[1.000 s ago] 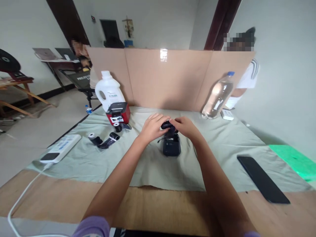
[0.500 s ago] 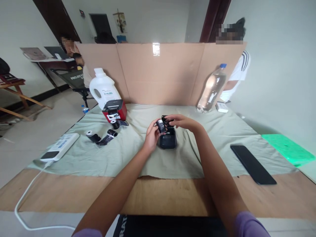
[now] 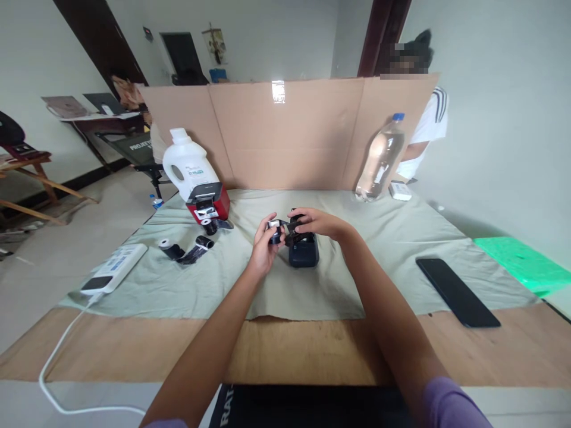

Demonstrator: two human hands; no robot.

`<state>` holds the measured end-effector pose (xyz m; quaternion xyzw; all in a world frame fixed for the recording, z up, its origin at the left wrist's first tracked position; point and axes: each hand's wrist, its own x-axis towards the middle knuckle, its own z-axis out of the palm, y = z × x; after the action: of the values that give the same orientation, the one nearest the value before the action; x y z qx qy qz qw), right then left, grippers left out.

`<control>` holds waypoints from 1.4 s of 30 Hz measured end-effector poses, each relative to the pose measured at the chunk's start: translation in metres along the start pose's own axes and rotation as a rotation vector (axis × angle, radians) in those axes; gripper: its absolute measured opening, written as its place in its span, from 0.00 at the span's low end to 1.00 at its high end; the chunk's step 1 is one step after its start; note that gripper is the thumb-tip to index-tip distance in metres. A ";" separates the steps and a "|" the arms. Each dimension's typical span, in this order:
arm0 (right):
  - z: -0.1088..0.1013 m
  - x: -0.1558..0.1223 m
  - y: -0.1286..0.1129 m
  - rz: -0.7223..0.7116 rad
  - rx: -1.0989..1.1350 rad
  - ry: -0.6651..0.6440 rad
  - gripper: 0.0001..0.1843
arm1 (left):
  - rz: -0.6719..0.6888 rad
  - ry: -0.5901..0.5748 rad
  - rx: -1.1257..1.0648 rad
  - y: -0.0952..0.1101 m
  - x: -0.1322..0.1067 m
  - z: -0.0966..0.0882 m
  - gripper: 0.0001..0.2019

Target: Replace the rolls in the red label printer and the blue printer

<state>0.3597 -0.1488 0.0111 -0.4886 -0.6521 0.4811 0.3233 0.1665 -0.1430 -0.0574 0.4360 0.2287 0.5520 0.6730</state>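
My left hand (image 3: 263, 244) is closed round a small black roll (image 3: 273, 230) with a white end, held just left of a small black printer (image 3: 304, 249) that stands on the grey-green cloth (image 3: 339, 279). My right hand (image 3: 314, 222) hovers over the printer's top and pinches the loose black strip that runs from the roll. Both hands are raised a little above the cloth.
A red and black printer (image 3: 209, 204) and a white jug (image 3: 187, 164) stand at the back left, with two loose rolls (image 3: 187, 249) and a white power strip (image 3: 115, 267) nearby. A clear bottle (image 3: 380, 157) stands back right, a black phone (image 3: 457, 283) right. Cardboard screen (image 3: 285, 137) behind; people beyond it.
My hands rose from the black printer with the roll. The left hand has carried the roll to the left, drawing out the strip held by the right.
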 end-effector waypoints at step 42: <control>-0.016 -0.029 -0.023 0.337 0.101 -0.152 0.20 | 0.619 -0.044 0.975 -0.023 0.001 -0.018 0.20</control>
<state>0.3760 -0.1727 0.0398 -0.5364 -0.5586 0.5961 0.2118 0.1653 -0.1366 -0.0862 0.7538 0.3045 0.5447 0.2059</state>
